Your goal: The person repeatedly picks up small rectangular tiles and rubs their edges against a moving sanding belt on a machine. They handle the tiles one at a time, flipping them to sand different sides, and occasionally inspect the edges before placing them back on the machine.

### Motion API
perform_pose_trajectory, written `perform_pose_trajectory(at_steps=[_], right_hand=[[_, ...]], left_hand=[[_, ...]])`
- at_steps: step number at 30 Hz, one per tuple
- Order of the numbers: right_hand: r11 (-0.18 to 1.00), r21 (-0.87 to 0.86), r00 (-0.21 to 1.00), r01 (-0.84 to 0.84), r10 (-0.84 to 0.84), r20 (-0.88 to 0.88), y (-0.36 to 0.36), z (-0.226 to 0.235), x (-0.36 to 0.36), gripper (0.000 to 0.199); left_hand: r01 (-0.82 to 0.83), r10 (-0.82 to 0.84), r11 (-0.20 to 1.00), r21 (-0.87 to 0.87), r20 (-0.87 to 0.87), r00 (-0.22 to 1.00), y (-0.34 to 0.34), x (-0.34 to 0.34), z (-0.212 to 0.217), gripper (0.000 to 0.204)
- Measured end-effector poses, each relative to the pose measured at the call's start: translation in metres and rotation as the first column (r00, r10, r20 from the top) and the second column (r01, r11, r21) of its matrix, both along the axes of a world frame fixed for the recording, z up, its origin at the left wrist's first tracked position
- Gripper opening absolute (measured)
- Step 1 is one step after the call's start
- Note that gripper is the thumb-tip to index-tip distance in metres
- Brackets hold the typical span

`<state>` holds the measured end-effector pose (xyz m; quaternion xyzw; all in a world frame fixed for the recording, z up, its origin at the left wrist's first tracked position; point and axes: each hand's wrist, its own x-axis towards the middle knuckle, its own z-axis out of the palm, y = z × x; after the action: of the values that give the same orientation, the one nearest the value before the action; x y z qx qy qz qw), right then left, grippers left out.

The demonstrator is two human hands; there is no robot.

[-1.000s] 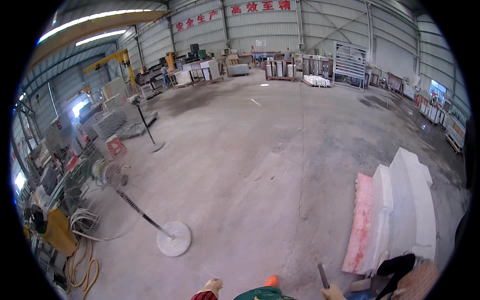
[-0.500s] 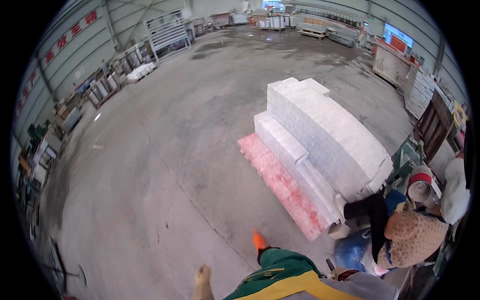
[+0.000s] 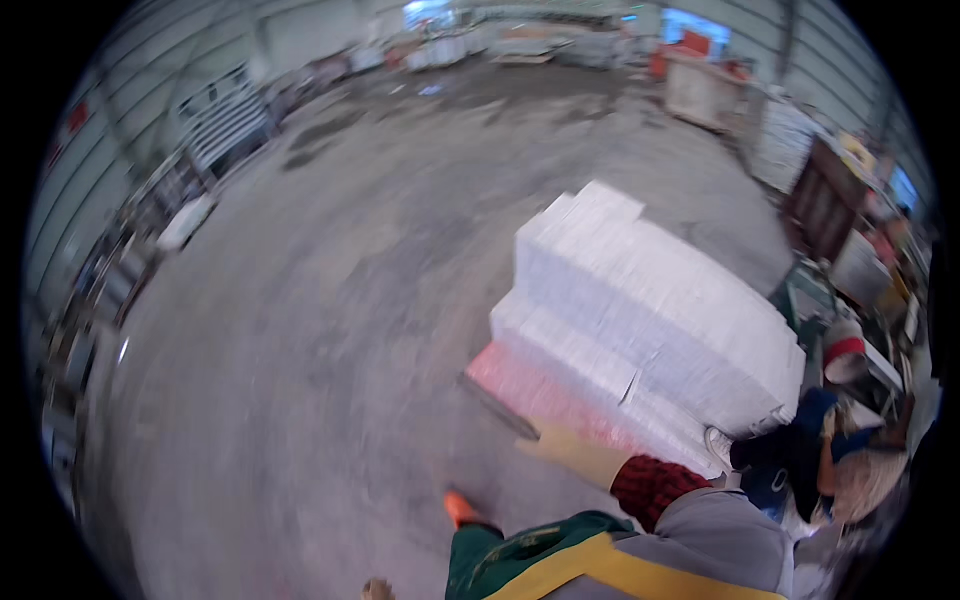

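My right hand (image 3: 572,453), in a beige work glove below a dark red knitted cuff, reaches forward beside the stacked white blocks. From its closed fingers a dark, narrow bar (image 3: 498,405) points away to the far left, blurred; its exact kind is unclear. The bar passes along the near left edge of a pink-red board (image 3: 530,380) under the stack. Pale block-like pieces (image 3: 650,290) rise in steps on that board. Only the gloved top of my left hand (image 3: 378,590) shows at the lower edge, its fingers cut off from view.
At the right, a co-worker in a patterned top (image 3: 868,485) bends close to the stack. Green equipment (image 3: 803,295) and a white bucket with a red band (image 3: 845,352) stand behind. My orange shoe (image 3: 460,508) is on the grey concrete floor (image 3: 300,350). Racks and materials line the walls.
My right arm has swung out from my body, bringing the dark bar into view. My left hand has dropped toward the lower edge. The view has turned right; the co-worker sits lower in the picture.
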<state>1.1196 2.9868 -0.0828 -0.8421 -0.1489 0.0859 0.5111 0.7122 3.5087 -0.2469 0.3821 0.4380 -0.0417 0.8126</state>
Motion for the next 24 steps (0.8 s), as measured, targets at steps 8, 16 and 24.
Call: perform_pose_trajectory(at_steps=[8, 16, 24], right_hand=[[0.954, -0.118, 0.808, 0.275, -0.296, -0.509, 0.014, 0.047, 0.112, 0.041], [0.649, 0.237, 0.684, 0.723, -0.626, -0.374, 0.051, 0.018, 0.317, 0.035], [0.421, 0.562, 0.675, 0.712, -0.631, -0.383, 0.17, 0.159, 0.612, 0.047]], left_hand=[[0.486, -0.456, 0.757, 0.436, -0.181, 0.872, -0.012, 0.483, 0.101, 0.043], [0.72, -0.843, 0.53, 0.447, 0.188, 0.504, -0.085, 0.779, 0.172, 0.048], [0.906, -0.838, 0.403, 0.128, 0.451, 0.309, -0.161, 0.989, 0.344, 0.06]])
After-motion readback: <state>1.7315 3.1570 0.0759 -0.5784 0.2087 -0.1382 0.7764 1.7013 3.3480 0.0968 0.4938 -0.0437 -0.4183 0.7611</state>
